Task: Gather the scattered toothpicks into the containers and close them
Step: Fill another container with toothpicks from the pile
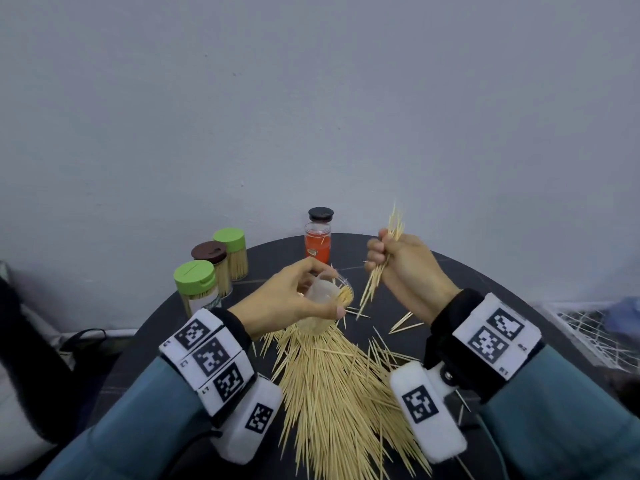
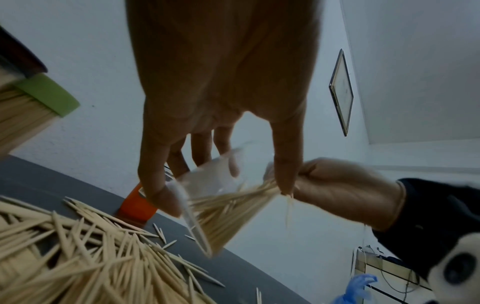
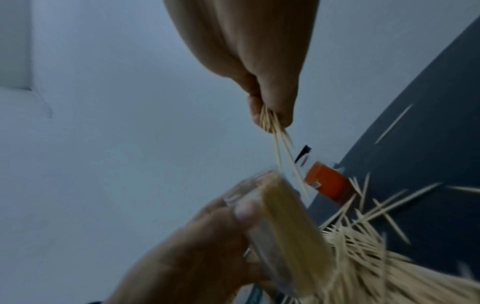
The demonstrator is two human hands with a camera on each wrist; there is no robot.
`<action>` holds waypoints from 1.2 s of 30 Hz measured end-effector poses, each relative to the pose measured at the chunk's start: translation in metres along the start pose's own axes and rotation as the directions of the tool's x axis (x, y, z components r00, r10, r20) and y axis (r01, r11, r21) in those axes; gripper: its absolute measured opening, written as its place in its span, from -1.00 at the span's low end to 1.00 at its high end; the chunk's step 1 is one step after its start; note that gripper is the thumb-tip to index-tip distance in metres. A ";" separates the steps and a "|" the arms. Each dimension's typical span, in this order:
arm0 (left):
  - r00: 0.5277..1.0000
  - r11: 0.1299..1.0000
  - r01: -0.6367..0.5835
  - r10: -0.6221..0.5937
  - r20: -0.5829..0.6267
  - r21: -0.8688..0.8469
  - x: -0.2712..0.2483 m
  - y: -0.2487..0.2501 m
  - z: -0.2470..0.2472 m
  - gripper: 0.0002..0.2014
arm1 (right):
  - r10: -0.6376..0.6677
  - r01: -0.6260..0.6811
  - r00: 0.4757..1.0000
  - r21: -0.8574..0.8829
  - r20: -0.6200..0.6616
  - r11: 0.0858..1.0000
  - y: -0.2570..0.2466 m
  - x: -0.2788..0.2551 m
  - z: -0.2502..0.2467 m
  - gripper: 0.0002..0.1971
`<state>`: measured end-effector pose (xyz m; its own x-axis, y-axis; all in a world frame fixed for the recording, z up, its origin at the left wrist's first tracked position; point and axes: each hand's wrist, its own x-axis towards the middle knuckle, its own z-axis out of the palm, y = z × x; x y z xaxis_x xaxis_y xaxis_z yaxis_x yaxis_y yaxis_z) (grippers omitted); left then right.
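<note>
– three closed jars (image 1: 211, 271) stand at the far left of the table (image 1: 502, 292), do you see? two with green lids, one with a brown lid between them, all with toothpicks inside.

– yes. and to the right of them, at the back edge, a red jar (image 1: 317, 245). its black lid (image 1: 320, 214) sits on top, if it is shut tight i cannot tell.

– what does the left hand (image 1: 291, 299) do?

– it holds a clear jar (image 1: 323, 297), tilted, mouth toward the right. thumb on the near side, other fingers curled around the far side. some toothpicks are already inside, you see their ends at the mouth.

– and below it?

– a big pile (image 1: 332, 386) of toothpicks lies on the table, between the two wrists, spreading toward the near edge. a few single ones lie apart on the right side of it.

– now the right hand (image 1: 405, 268).

– it is raised, right of the clear jar. fingers and thumb are clamped on a bundle (image 1: 381, 265) of toothpicks. the bundle sticks out above the fist and below it, and the lower tips point down, just beside the mouth of the clear jar.

– do the tips touch the jar?

– in the head view they are apart; the wrist views are too blurred to say.
</note>
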<state>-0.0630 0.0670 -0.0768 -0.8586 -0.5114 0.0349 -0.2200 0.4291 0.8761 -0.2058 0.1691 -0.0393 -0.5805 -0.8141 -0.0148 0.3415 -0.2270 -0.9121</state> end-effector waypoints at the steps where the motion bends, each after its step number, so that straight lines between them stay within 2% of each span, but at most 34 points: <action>1: 1.000 1.000 -0.004 0.004 0.003 0.016 0.000 -0.001 0.000 -0.32 | -0.041 0.041 0.999 0.033 -0.001 0.999 -0.004 -0.001 0.004 -0.74; 3: 1.000 0.999 -0.010 0.010 0.007 0.045 -0.001 0.001 0.001 -0.31 | -0.110 0.110 0.994 0.083 0.003 0.990 -0.009 -0.003 0.009 -0.75; 7: 1.000 0.998 -0.007 0.006 0.019 0.063 -0.003 0.006 0.003 -0.50 | -0.195 0.192 0.981 0.119 0.017 0.974 -0.008 -0.009 0.017 -0.74; 13: 1.000 1.000 -0.001 0.001 -0.010 -0.024 -0.004 0.009 0.009 -0.58 | -0.171 0.175 0.981 -0.040 0.088 0.984 0.017 -0.017 0.018 -0.75; 18: 0.999 0.993 -0.007 0.001 -0.054 -0.118 -0.002 0.006 0.005 -0.34 | -0.178 0.205 0.970 -0.167 0.164 0.964 0.025 -0.024 0.018 -0.76; 21: 0.995 0.991 -0.024 0.012 -0.096 -0.130 -0.003 0.008 0.005 -0.42 | -0.135 0.178 0.966 -0.191 0.219 0.965 0.033 -0.026 0.017 -0.80; 25: 0.994 0.991 -0.039 0.026 -0.102 -0.127 -0.004 0.010 0.005 -0.52 | -0.081 0.134 0.974 -0.248 0.214 0.959 0.038 -0.026 0.015 -0.76; 30: 0.996 0.987 -0.043 0.029 -0.090 -0.153 -0.006 0.013 0.005 -0.41 | -0.086 0.127 0.981 -0.240 0.173 0.962 0.035 -0.024 0.015 -0.65; 36: 0.996 0.986 -0.039 0.024 -0.091 -0.162 -0.006 0.009 0.001 -0.32 | -0.019 0.083 0.983 -0.345 0.183 0.935 0.038 -0.026 0.013 -0.74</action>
<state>-0.0607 0.0746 -0.0700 -0.8180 -0.5665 0.0995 -0.1084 0.3218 0.9406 -0.1678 0.1750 -0.0682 -0.4419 -0.8936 0.0782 0.0157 -0.0949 -0.9954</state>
